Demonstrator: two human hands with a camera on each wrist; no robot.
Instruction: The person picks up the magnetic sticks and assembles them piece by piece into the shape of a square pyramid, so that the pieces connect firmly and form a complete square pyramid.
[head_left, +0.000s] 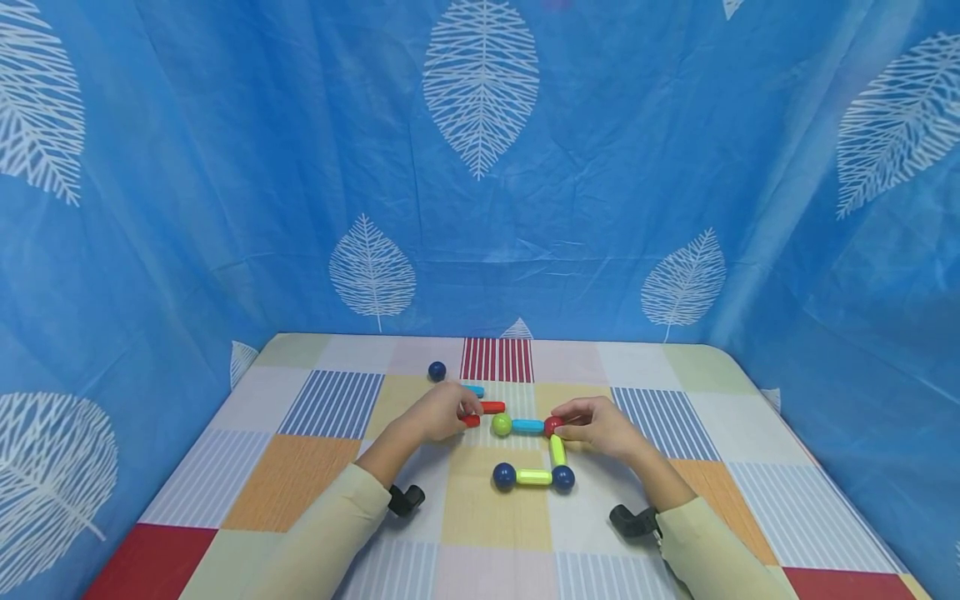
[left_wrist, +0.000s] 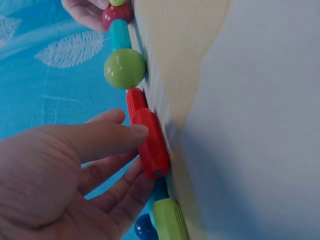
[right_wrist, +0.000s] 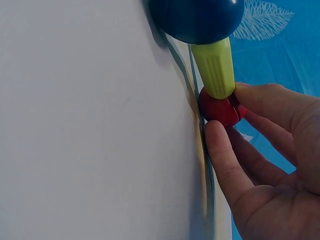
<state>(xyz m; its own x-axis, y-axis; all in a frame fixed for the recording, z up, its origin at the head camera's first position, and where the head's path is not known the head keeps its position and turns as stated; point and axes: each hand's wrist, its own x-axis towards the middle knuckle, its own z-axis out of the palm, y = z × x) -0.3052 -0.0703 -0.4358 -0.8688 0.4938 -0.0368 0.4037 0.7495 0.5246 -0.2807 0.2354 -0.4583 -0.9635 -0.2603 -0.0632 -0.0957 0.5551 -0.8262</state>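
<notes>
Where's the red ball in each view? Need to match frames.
Head: red ball in the lower half, right of centre, at the right end of the light blue rod.
Left wrist: near the top edge, left of centre, beyond the green ball.
Right wrist: right of centre, about mid-height, below the yellow-green rod.
Shared landmark: the right hand, holding the ball.

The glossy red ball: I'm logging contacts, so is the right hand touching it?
Touching: in the right wrist view, the right hand has fingertips against the glossy red ball on two sides.
</notes>
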